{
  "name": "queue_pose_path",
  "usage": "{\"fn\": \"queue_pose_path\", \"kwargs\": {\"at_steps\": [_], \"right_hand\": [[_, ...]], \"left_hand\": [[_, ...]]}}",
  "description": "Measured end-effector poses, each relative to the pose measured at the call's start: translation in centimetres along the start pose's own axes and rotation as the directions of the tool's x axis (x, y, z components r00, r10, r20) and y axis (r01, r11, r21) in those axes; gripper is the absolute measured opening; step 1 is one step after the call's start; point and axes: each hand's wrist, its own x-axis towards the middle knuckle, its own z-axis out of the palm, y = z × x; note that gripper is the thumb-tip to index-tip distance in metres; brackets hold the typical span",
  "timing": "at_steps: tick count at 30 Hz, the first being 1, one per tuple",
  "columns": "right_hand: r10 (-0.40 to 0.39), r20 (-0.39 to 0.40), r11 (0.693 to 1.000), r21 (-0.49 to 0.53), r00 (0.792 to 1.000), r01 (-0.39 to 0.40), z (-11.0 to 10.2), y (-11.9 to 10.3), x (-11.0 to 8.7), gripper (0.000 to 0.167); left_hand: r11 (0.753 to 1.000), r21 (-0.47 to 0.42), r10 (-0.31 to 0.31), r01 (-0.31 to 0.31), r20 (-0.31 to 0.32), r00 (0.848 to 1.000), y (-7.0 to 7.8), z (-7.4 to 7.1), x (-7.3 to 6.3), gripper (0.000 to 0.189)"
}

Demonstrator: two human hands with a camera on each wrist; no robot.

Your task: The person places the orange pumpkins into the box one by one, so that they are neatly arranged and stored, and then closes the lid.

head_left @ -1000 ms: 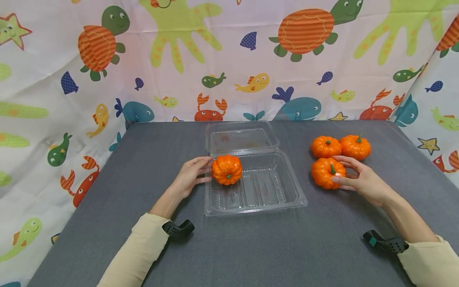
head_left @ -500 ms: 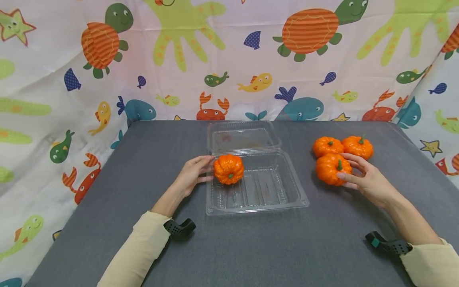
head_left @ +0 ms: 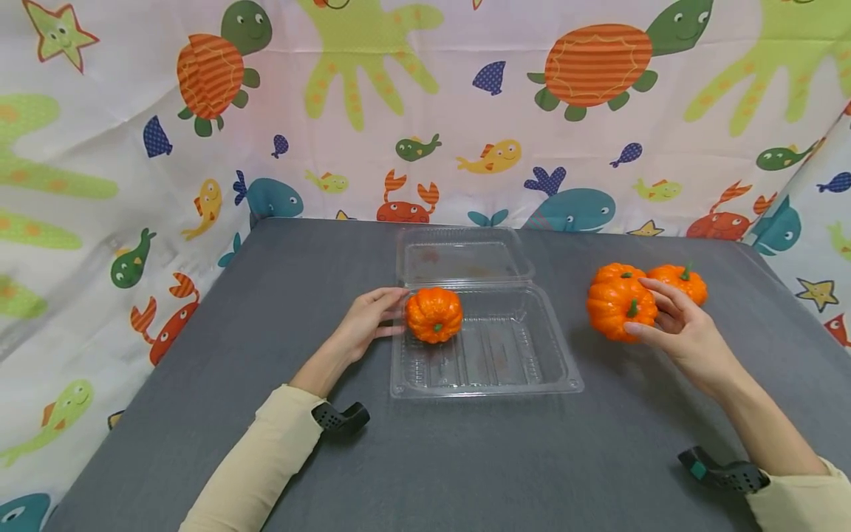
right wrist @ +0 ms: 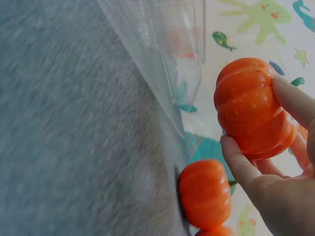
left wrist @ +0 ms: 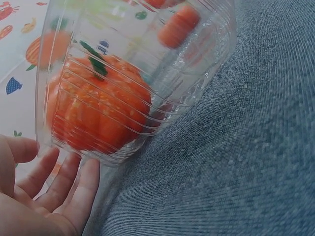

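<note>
My right hand (head_left: 691, 343) grips a small orange pumpkin (head_left: 618, 314) with a green stem, thumb and fingers round its sides. In the right wrist view this held pumpkin (right wrist: 253, 108) is raised off the grey surface. Another pumpkin (head_left: 434, 316) sits at the left of a clear plastic clamshell container (head_left: 492, 388), whose lid (head_left: 465, 255) lies back. My left hand (head_left: 366, 321) rests its fingertips against the container's left side. Through the ribbed wall, the left wrist view shows the pumpkin (left wrist: 103, 105) beside those fingers (left wrist: 83, 189).
Two more pumpkins stand behind the held one: one pumpkin (head_left: 678, 277) partly behind my right fingers, the other (head_left: 617, 272) mostly hidden. A grey cloth (head_left: 505, 465) covers the table. A curtain with sea animals (head_left: 452, 111) hangs along the back and sides.
My right hand has lifted the front pumpkin off the table, and it now covers most of one behind it. My left hand stays at the container's side. The head view has shifted slightly.
</note>
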Motion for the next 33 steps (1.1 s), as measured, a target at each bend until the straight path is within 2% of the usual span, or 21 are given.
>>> {"fn": "queue_pose_path", "kwargs": {"at_steps": [2,5,10,14,21,28,33], "right_hand": [[-0.014,-0.006,1.000,-0.025,1.000,0.014,0.3,-0.4,0.2,0.063],[-0.027,0.002,1.000,-0.004,1.000,0.027,0.5,-0.9,0.5,0.063],[-0.037,0.050,0.990,0.141,0.998,0.030,0.7,-1.3,0.6,0.060],[-0.020,0.055,0.982,0.186,0.998,0.010,1.2,-1.7,0.7,0.058],[-0.001,0.055,0.987,0.162,0.998,-0.008,2.7,-2.6,1.4,0.058],[-0.075,0.115,0.991,0.119,0.990,0.061,4.3,-3.1,2.1,0.059],[-0.081,0.124,0.996,0.050,0.989,0.075,5.4,-3.2,2.4,0.060]], "left_hand": [[1.000,0.002,0.005,-0.005,0.000,1.000,0.0,0.1,0.0,0.035],[1.000,0.002,0.007,-0.007,0.002,1.000,0.1,0.1,0.1,0.035],[1.000,0.003,0.004,-0.004,0.007,1.000,0.1,0.2,0.1,0.035],[1.000,0.002,0.006,-0.006,0.003,1.000,0.0,0.1,0.1,0.035],[1.000,-0.002,-0.001,0.001,-0.006,1.000,-0.1,0.0,0.0,0.036],[1.000,-0.014,-0.001,0.001,0.001,1.000,-0.1,-0.1,0.0,0.036],[1.000,-0.018,-0.006,0.006,0.003,1.000,0.0,0.1,-0.1,0.036]]}}
